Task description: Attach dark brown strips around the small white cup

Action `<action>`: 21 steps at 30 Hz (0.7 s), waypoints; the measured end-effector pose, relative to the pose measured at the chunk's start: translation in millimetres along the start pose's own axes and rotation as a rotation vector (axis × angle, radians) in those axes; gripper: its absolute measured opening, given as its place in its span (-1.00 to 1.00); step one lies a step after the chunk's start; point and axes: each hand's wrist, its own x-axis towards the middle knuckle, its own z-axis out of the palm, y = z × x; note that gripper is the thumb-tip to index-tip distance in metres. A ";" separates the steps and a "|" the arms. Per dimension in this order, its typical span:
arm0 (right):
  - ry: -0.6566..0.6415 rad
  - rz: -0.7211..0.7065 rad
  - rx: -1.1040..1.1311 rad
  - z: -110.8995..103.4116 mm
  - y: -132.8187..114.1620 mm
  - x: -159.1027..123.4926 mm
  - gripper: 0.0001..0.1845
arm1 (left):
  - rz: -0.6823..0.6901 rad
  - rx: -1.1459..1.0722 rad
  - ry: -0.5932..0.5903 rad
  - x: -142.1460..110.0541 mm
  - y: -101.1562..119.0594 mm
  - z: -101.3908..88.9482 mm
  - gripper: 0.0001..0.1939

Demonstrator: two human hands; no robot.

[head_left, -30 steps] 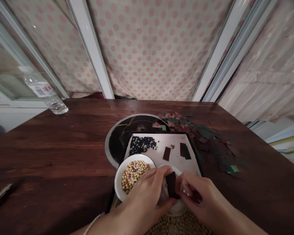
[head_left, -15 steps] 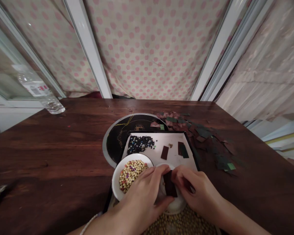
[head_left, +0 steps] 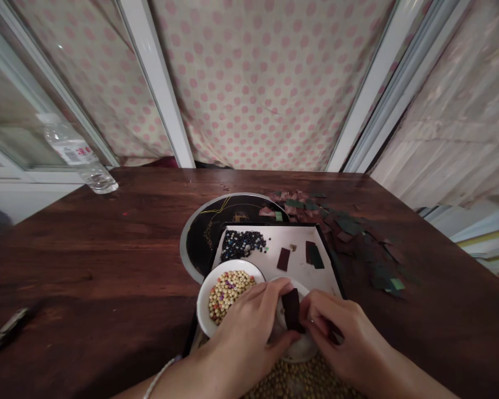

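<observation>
Dark brown strip (head_left: pixel 291 310), at five o'clock over the small white bowl (head_left: pixel 304 350), looks narrower than half a second ago, so I seem to be bending it, left hand (head_left: pixel 249 317) clamped on its ends, right hand (head_left: pixel 344 327) at its three o'clock, grip unclear.

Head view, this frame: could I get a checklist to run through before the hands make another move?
1. Dark strip held by the left hand: ok, thumb and fingers are at its ends.
2. Right hand close to the strip: ok, its fingers are at the right edge.
3. Right fingertips' contents visible: cannot tell, the fingers hide them.
4. White bowl upright: ok, pale beads lie inside.
5. Black beads in their own bowl: not ok, loose in the tray.
</observation>
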 end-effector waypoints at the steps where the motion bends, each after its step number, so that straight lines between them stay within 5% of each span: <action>1: -0.002 0.017 0.018 -1.1 -0.9 0.5 -0.72 | 0.001 -0.004 0.000 0.0 -0.1 0.0 -0.42; 21: 0.077 0.090 0.069 1.5 8.1 8.7 -0.77 | 0.021 -0.002 0.014 0.1 -1.1 0.0 -0.42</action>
